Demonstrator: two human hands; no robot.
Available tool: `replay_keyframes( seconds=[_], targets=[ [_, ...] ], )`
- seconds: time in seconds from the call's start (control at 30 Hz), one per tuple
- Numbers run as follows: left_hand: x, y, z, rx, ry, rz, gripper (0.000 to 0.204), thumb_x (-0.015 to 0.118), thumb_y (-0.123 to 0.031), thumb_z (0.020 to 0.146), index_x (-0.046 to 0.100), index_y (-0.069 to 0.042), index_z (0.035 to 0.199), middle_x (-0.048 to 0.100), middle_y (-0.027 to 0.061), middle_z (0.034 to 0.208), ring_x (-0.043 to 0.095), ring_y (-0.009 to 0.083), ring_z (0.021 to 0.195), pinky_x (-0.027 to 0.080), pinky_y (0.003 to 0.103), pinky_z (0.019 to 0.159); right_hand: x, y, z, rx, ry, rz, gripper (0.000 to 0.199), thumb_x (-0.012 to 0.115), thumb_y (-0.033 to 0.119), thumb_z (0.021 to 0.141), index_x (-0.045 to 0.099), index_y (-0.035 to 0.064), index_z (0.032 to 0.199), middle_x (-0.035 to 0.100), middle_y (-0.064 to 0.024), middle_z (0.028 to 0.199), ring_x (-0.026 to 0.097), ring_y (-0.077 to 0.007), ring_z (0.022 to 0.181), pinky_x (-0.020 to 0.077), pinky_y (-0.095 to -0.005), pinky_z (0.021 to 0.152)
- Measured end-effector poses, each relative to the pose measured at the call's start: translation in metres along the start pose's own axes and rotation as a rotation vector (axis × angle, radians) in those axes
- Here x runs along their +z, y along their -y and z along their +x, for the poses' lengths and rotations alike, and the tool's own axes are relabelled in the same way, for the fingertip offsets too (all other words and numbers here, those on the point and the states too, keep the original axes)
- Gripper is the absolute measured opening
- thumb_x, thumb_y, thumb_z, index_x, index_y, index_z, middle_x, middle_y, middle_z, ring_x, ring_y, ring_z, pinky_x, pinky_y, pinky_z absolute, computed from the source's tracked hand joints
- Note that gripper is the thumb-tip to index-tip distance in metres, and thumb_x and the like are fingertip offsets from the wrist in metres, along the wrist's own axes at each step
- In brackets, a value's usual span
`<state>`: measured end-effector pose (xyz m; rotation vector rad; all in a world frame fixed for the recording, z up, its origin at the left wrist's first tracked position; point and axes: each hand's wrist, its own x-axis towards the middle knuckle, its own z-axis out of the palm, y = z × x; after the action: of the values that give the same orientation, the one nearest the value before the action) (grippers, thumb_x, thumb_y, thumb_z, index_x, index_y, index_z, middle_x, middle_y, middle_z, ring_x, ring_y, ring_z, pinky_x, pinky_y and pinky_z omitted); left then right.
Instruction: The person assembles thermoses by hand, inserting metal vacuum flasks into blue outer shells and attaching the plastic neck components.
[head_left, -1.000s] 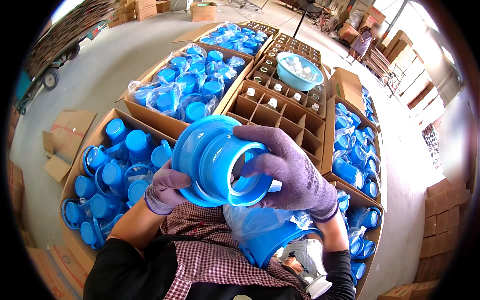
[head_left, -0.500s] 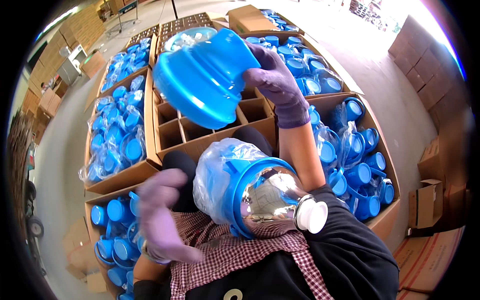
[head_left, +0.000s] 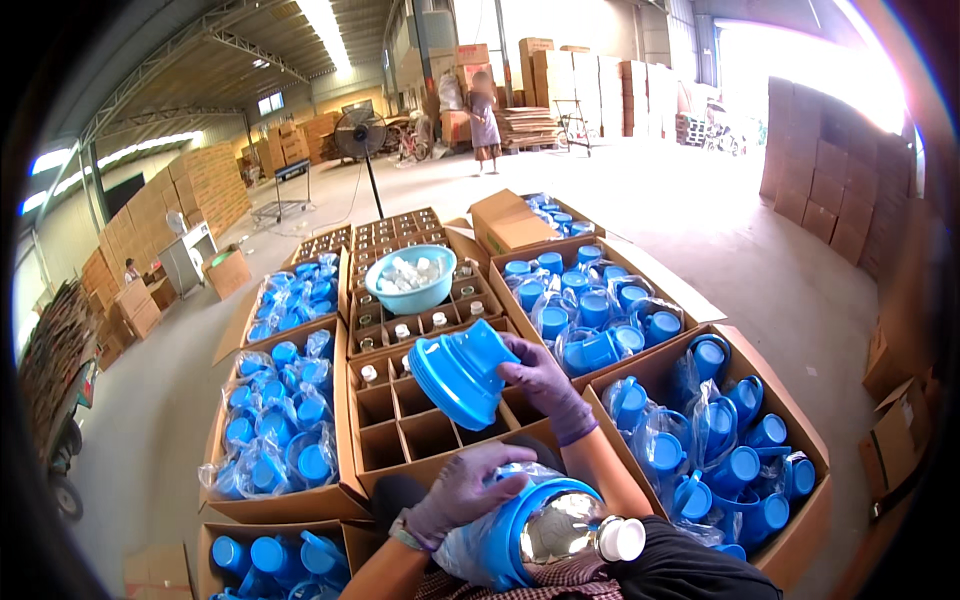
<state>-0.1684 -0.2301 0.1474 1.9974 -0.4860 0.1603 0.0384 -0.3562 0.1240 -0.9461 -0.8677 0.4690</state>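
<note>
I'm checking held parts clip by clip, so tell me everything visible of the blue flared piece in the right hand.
The blue flared piece looks like glossy, rigid plastic in one plain colour. Its outer wall is stepped, with rounded ridges widening from a narrower end to a broad rim. It is held tilted above the divided carton, wide end toward the picture's lower left. The gloved right hand grips it near the narrow end; nothing else visibly touches it. Its inside is hidden.
</note>
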Motion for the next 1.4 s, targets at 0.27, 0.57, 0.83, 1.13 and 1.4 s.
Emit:
replay_keyframes(
  seconds=[0.27,0.57,0.83,1.13,1.4],
  targets=[
    [0.04,0.037,0.019,-0.169,-0.084,-0.112,0.03,0.064,-0.03,0.093,0.074,-0.001,0.09,0.069,0.0049,0.075,0.066,0.0112,0.073,0.053,0.028,0.069,-0.012,-0.147,-0.018,0.476,-0.119,-0.176,0.059,0.084,0.041,0.091,0.065,0.0023,0.132,0.068,-0.0043,0.119,0.061,-0.0146,0.111,0.0493,-0.034,0.099],
    [0.045,0.036,0.021,-0.216,-0.179,-0.017,0.044,0.067,-0.045,0.092,0.076,-0.002,0.087,0.072,0.0122,0.072,0.073,0.0224,0.072,0.055,0.033,0.069,-0.025,-0.171,-0.029,0.558,-0.165,-0.132,0.085,0.087,0.05,0.085,0.055,0.0003,0.146,0.06,-0.0117,0.138,0.058,-0.0276,0.125,0.0472,-0.0402,0.107],
    [0.044,0.05,0.017,-0.211,-0.118,-0.002,0.065,0.065,-0.058,0.091,0.077,0.002,0.112,0.078,0.0223,0.102,0.077,0.0344,0.096,0.06,0.039,0.089,-0.003,-0.167,-0.034,0.33,0.195,-0.677,0.063,0.084,0.05,0.086,0.067,0.001,0.122,0.052,-0.016,0.138,0.053,-0.0361,0.132,0.0443,-0.0465,0.111],
    [0.047,0.065,0.02,-0.245,-0.076,-0.039,0.078,0.061,-0.067,0.091,0.075,0.005,0.118,0.077,0.0242,0.106,0.077,0.0359,0.099,0.06,0.039,0.092,-0.012,-0.173,-0.034,0.367,0.171,-0.686,0.063,0.083,0.053,0.087,0.068,0.0017,0.121,0.052,-0.0164,0.14,0.054,-0.0366,0.131,0.0468,-0.0473,0.108],
    [0.052,0.074,0.018,-0.212,-0.106,-0.038,0.081,0.059,-0.07,0.091,0.075,0.005,0.118,0.077,0.0246,0.107,0.077,0.037,0.099,0.061,0.041,0.091,-0.018,-0.174,-0.032,0.389,0.209,-0.706,0.068,0.082,0.059,0.085,0.068,0.0031,0.122,0.049,-0.0179,0.142,0.051,-0.0389,0.134,0.0454,-0.0499,0.111]
  ],
)
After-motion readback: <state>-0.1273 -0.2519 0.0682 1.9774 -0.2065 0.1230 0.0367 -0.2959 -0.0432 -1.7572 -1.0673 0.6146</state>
